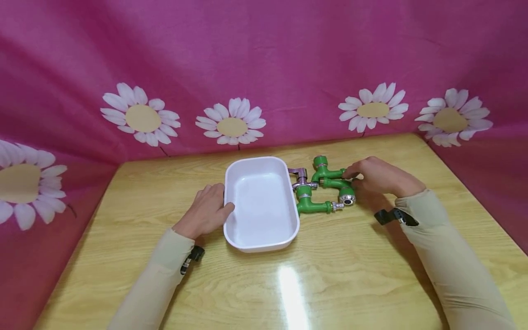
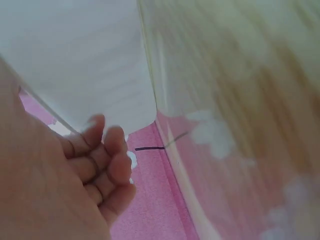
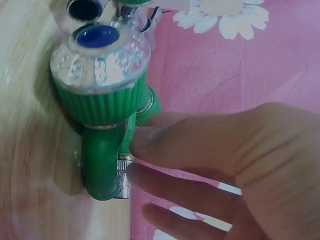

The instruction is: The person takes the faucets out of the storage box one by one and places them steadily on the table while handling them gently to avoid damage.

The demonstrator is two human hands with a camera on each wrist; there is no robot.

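A white rectangular basin (image 1: 260, 211) stands on the table. My left hand (image 1: 206, 208) grips its left rim, thumb over the edge and fingers outside; the left wrist view shows those fingers curled by the basin wall (image 2: 90, 65). To the right lie several green taps. My right hand (image 1: 381, 176) pinches the outlet end of the rearmost green tap (image 1: 323, 174) between thumb and fingers. Just in front is a second green tap (image 1: 338, 183), its chrome-rimmed knob (image 3: 100, 65) large in the right wrist view. A third green tap (image 1: 315, 207) lies nearest, beside the basin.
A chrome tap (image 1: 302, 175) with a lever handle lies between the basin and the green taps. The wooden table (image 1: 350, 275) reaches back to a pink cloth (image 1: 288, 68) printed with white flowers, which also hangs at both sides.
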